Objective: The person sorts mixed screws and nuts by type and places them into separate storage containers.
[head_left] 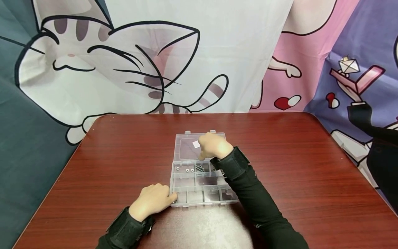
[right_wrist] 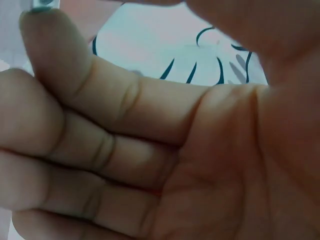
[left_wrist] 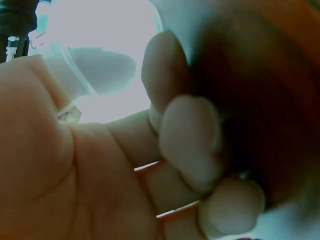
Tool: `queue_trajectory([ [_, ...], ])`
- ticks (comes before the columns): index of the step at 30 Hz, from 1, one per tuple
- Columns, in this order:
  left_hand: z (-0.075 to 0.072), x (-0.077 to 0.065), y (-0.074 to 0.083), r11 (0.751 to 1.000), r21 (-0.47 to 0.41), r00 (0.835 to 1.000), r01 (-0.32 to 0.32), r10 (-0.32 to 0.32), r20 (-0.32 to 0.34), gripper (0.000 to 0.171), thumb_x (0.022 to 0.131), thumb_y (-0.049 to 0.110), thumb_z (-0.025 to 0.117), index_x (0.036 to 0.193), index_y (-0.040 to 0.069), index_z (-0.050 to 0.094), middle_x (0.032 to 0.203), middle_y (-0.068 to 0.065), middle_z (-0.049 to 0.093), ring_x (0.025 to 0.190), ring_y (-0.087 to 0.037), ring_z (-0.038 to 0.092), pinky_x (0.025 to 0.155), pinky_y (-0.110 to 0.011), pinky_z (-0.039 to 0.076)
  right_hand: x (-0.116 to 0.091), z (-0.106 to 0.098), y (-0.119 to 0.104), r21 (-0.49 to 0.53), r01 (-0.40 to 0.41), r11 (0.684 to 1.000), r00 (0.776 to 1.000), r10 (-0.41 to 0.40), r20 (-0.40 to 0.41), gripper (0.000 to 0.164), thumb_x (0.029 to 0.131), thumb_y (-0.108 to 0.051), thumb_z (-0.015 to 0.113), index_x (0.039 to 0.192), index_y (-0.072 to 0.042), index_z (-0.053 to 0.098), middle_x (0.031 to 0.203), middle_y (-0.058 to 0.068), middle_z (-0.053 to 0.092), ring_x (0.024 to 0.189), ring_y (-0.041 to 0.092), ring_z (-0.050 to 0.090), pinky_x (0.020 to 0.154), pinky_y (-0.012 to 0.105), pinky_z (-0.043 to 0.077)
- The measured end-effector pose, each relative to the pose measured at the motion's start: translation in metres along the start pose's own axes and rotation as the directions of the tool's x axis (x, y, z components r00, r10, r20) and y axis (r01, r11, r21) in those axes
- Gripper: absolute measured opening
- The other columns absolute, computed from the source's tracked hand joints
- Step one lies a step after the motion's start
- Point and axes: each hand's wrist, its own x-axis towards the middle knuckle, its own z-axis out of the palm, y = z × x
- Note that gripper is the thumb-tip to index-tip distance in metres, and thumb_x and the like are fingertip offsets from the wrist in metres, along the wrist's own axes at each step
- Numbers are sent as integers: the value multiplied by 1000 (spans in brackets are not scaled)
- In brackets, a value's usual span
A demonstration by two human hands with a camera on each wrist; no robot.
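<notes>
A clear plastic compartment box (head_left: 195, 189) lies on the table with its lid (head_left: 186, 147) folded open toward the back. At its front left corner my left hand (head_left: 153, 201) grips the edge, thumb on the box; the left wrist view shows the fingers curled. My right hand (head_left: 214, 146) is above the lid and back row, fingers bent downward, partly hiding both. In the right wrist view, a small pale piece with a dark spot (right_wrist: 45, 4) appears by the index fingertip; whether it is held is unclear. Small nuts (head_left: 189, 170) and several screws (head_left: 200, 168) lie in the back row.
The reddish-brown wooden table (head_left: 130, 152) extends around the box. A small white label (head_left: 196, 144) is on the lid. Behind the table hangs a cartoon-printed cloth (head_left: 242, 62).
</notes>
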Motion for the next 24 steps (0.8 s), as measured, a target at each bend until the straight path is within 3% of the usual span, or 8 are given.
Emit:
queue_trajectory([
  [10, 0, 0, 0, 1000, -1, 1000, 9, -9, 3, 43, 85, 33, 50, 49, 15, 37, 49, 2, 34, 46, -15, 40, 44, -35, 32, 13, 3, -28, -55, 34, 998, 998, -32, 45, 16, 72, -22, 72, 73, -13, 59, 73, -3, 55, 69, 13, 52, 61, 28, 42],
  [16, -1, -1, 0, 1000, -8, 1000, 6, -6, 1, 43, 85, 32, 50, 49, 15, 37, 49, 3, 32, 45, -14, 40, 44, -34, 31, 15, 1, -45, -67, 53, 996, 998, -51, 32, 20, 71, -25, 74, 75, -13, 60, 75, -2, 57, 71, 14, 55, 63, 29, 44],
  [24, -1, -1, 0, 1000, -20, 1000, -2, 2, 2, 43, 84, 32, 50, 47, 16, 35, 48, 4, 28, 44, -13, 37, 43, -32, 28, 16, 2, -53, -73, 55, 996, 998, -53, 28, 18, 72, -27, 73, 75, -15, 60, 80, -2, 56, 75, 14, 55, 63, 32, 45],
])
